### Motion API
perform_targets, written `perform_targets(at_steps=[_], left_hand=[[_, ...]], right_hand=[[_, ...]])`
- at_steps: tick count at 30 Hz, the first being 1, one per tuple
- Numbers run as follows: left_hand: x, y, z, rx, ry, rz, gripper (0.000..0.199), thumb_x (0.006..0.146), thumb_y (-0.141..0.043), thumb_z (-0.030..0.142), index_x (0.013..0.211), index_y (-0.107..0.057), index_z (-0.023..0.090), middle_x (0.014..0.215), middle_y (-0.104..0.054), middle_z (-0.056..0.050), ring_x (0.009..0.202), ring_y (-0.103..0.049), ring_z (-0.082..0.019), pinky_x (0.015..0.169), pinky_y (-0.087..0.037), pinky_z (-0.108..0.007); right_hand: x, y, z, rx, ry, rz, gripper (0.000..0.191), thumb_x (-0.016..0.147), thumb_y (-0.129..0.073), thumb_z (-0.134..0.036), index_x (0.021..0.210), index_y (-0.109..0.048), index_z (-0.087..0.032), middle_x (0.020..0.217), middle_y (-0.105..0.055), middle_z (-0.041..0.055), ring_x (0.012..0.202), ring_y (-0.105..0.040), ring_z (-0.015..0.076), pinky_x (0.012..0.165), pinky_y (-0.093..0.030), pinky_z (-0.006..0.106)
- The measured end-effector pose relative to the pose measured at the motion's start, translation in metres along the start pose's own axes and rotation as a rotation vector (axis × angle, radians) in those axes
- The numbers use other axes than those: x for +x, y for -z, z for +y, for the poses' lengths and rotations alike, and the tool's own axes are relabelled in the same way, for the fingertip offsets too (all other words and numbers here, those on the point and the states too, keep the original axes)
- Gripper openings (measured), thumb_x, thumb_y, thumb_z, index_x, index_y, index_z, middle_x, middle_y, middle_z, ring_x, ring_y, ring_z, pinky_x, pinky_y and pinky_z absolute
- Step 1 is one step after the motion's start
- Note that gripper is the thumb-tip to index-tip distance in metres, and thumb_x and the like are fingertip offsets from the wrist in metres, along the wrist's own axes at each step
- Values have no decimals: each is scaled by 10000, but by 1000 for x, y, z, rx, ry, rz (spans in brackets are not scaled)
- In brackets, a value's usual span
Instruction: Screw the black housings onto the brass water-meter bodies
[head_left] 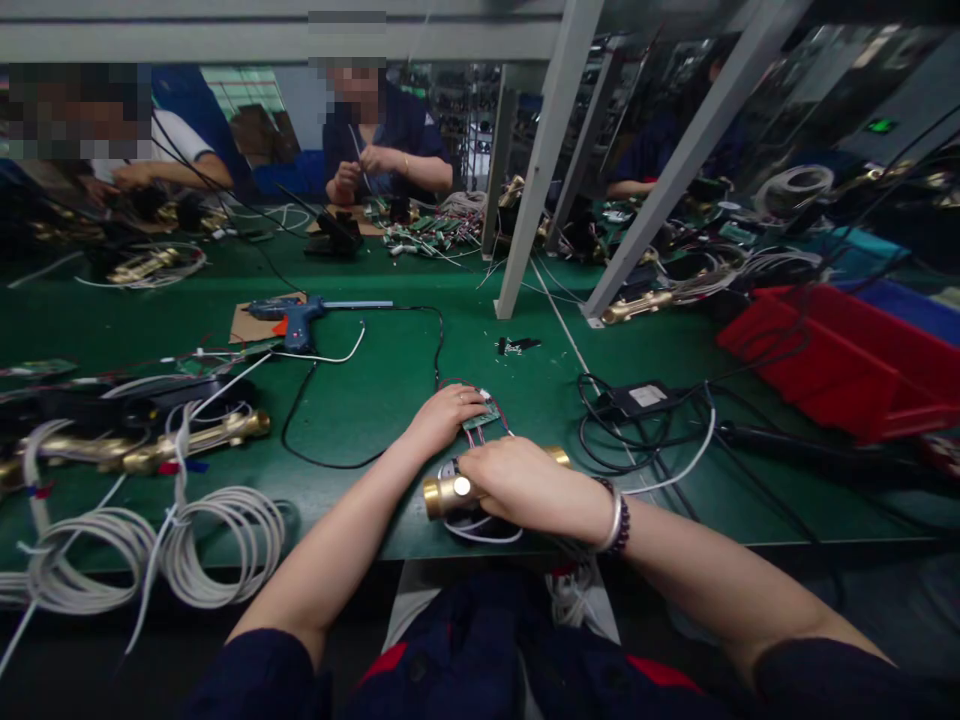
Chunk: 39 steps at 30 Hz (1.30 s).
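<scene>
On the green workbench (360,510), directly before me, lies a brass pipe fitting (441,498), with a cable loop (491,540) at its near side. My left hand (444,418) reaches in behind the fitting and has its fingers closed on the edge of a small green circuit board (480,418). Thin coloured wires run between the board and the fitting. Over the middle of the fitting, my right hand (529,485) is closed, fingers curled downward. Its fingertips are hidden, so what they grip is unclear.
A blue glue gun (300,322) lies on cardboard at back left. More brass fittings (202,440) and coiled cables (221,545) crowd the left. A black power adapter (641,398) and red bin (840,360) stand right. Metal posts (536,190) rise behind; co-workers (386,150) sit opposite.
</scene>
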<state>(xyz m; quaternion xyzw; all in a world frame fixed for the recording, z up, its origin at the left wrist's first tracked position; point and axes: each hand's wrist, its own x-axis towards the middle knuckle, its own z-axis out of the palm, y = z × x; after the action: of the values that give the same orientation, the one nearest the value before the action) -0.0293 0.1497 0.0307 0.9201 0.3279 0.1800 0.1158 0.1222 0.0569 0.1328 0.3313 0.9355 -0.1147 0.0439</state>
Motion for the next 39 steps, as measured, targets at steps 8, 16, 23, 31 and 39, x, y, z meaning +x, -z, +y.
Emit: perform_targets(at_steps=[8,16,23,31,39], left_hand=[[-95,23,51,-87,439,111,586,794,-416,25,1351,-408,206,1460,-345,-109,1390,-199,-258,1108,-249,-516],[-110,-10,103,-424,501,137,941,618,-773,320,1409,-272,225,1459,-326,-146,1341,-310,-308,1099,-277,-518],[-95,-18,101,-447,483,232,896,558,-795,285,1345,-372,229,1383,-430,-129,1286,-390,-304,1074,-322,-499],[-93,-16,102,-426,496,203,814,607,-747,356,1327,-394,212,1394,-411,-141,1286,-385,-313,1073,-317,-494],[-94,-14,101,-432,481,192,791,626,-734,327,1332,-391,222,1397,-419,-128,1302,-370,-300,1076,-317,-476]], right_hand=[[-83,-7,8,302,-193,657,126,909,-482,-180,965,-595,-187,879,-692,41,776,-662,160,680,-525,265],[-76,-78,-18,176,-193,560,224,934,-389,-152,832,-588,-168,767,-602,66,646,-605,175,596,-500,277],[-61,-84,-21,20,-152,662,249,931,-371,-96,864,-608,-128,764,-612,86,671,-593,185,589,-501,287],[-50,-100,-30,41,13,799,245,936,-402,-103,852,-632,-101,797,-652,110,709,-607,180,614,-513,275],[-50,-94,-32,36,71,757,269,917,-423,-79,760,-641,-78,690,-626,104,592,-564,181,542,-493,289]])
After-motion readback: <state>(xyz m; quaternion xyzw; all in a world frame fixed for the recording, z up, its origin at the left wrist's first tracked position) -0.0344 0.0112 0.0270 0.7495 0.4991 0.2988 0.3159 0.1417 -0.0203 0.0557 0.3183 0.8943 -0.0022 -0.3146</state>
